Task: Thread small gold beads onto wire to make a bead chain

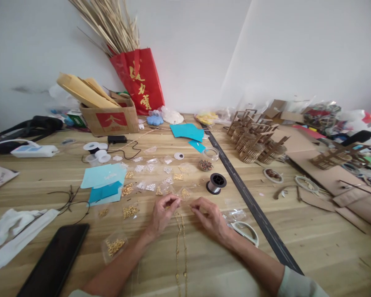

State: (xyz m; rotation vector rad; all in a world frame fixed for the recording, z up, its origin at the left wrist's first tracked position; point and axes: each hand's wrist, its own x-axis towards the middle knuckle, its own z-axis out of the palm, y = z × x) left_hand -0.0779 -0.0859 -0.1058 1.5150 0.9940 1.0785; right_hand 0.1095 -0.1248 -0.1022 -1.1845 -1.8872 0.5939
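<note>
Gold chain [186,252] lies in two long strands on the wooden table [154,264], its upper part just below the fingertips of the left hand [163,212]. Small beads or links sit at intervals along it, so a good length looks made up; the part nearest the fingers seems unfinished, and the packets of gold rings [115,246] and small gold fittings [130,211] hold plenty unused. Thumb and forefinger of the left hand are pinched together, as are those of the right hand [208,216], but I cannot tell what, if anything, lies between them. The lower edge cuts off the chain's far end; the scissors [254,231] show a pale handle, their blades out of sight
</note>
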